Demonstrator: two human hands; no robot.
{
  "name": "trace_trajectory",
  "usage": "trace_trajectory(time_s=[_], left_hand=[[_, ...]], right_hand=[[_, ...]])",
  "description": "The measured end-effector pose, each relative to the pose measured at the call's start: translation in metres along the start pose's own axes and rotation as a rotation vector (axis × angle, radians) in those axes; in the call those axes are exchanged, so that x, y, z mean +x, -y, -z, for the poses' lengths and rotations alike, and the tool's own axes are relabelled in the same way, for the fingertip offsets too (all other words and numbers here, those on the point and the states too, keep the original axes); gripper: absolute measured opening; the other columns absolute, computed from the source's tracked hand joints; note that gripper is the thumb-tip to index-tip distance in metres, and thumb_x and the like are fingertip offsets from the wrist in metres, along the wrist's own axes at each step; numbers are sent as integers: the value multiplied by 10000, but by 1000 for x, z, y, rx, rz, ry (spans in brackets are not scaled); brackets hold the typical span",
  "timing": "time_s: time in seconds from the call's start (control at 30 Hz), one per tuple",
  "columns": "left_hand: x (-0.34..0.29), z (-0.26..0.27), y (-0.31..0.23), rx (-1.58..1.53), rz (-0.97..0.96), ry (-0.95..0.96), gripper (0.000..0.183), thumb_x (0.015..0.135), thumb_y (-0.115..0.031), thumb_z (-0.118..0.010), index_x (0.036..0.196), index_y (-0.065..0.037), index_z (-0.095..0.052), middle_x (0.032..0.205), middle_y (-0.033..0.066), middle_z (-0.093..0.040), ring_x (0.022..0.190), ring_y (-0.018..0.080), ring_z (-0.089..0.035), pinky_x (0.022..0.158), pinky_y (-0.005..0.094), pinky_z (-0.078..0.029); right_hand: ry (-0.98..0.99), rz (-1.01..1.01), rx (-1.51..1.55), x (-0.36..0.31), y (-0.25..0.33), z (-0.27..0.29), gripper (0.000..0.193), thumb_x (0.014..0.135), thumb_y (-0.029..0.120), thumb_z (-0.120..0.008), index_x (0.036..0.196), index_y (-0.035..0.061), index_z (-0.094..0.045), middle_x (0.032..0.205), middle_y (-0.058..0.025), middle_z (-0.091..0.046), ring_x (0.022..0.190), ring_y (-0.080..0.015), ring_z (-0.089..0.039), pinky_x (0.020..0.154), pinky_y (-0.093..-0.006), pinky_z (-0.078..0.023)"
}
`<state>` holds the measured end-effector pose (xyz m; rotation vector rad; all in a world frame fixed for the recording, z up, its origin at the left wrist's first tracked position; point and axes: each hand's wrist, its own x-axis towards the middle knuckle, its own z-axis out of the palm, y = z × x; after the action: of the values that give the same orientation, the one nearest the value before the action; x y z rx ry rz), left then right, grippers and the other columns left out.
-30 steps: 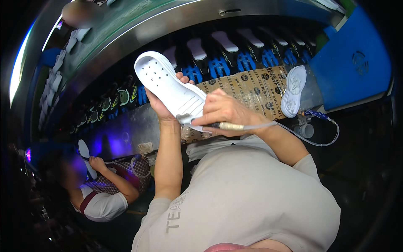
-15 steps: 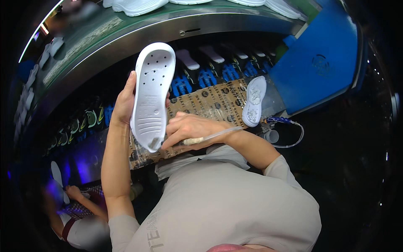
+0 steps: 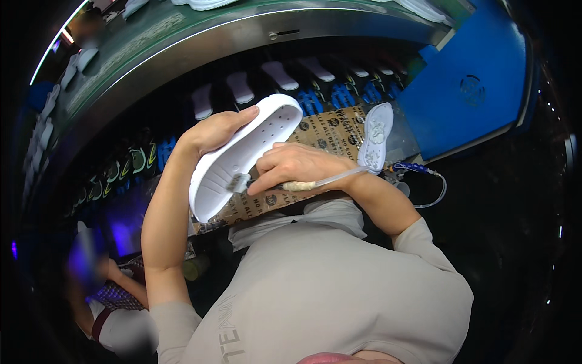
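My left hand (image 3: 215, 130) grips a white shoe sole (image 3: 212, 176) by its far side, thumb over the rim. The sole is tilted, its hollowed inner face turned toward my right hand, with small holes at the far end and curved ridges at the near end. In my right hand (image 3: 297, 162) is a brush (image 3: 237, 183) with a clear tube running back along the wrist. Its bristles are at the inside of the sole near the ridges; whether they touch, I cannot tell. Another white sole (image 3: 376, 136) lies to the right.
Printed cardboard (image 3: 330, 133) covers the bench under my hands. Behind it runs a row of blue holders (image 3: 342, 96) and pale sole-shaped pieces. A green conveyor (image 3: 163, 30) with a metal edge carries white soles. A blue panel (image 3: 473, 85) stands right. Another person (image 3: 121, 321) works at lower left.
The sole has turned from nearly upright to slanting, its far end now to the right. My left hand has moved higher on it, and the brush has moved from the near tip to the ridges.
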<state>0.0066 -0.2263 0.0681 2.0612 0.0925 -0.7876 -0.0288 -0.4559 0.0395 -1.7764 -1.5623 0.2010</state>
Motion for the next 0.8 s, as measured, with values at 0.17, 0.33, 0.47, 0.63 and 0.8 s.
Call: trace_trajectory(time_s=[0.17, 0.33, 0.47, 0.63, 0.8], left_hand=[[-4, 6, 29, -46, -6, 45, 710, 1066, -618, -462, 1339, -4, -694, 1212, 219, -733, 1061, 250, -715, 928, 338, -554], [-14, 11, 44, -13, 23, 27, 700, 1073, -599, -455, 1326, 7, -697, 1180, 213, -741, 1002, 243, -723, 897, 337, -559], [-28, 14, 48, -26, 18, 27, 689, 1073, -597, -456, 1298, 1, -716, 1144, 184, -755, 965, 219, -717, 874, 332, -554], [-34, 20, 62, -1, -1, 6, 713, 1069, -619, -444, 1283, 1, -723, 1135, 179, -757, 944, 205, -718, 854, 320, -555], [-38, 21, 76, -66, -33, -1, 753, 1051, -657, -438, 1241, 5, -743, 1057, 210, -763, 892, 240, -740, 800, 359, -582]], right_hand=[[-135, -67, -59, -3, -3, 5, 308, 854, 185, -823, 1160, 181, -791, 864, -14, -678, 821, -221, -653, 871, -400, -516], [-1, 20, 85, -3, -1, 13, 325, 839, 160, -832, 1161, 169, -787, 928, -38, -712, 865, -229, -677, 843, -385, -546], [-49, -14, 27, -6, -9, 16, 361, 823, 120, -837, 1176, 171, -781, 926, -44, -731, 898, -252, -699, 877, -422, -548], [-121, -38, -41, -8, -18, 21, 352, 843, 142, -827, 1190, 176, -781, 955, -32, -756, 872, -245, -704, 895, -426, -556], [-97, -35, 35, -9, -18, 35, 304, 859, 181, -820, 1162, 187, -796, 929, -23, -745, 812, -205, -655, 814, -368, -492]])
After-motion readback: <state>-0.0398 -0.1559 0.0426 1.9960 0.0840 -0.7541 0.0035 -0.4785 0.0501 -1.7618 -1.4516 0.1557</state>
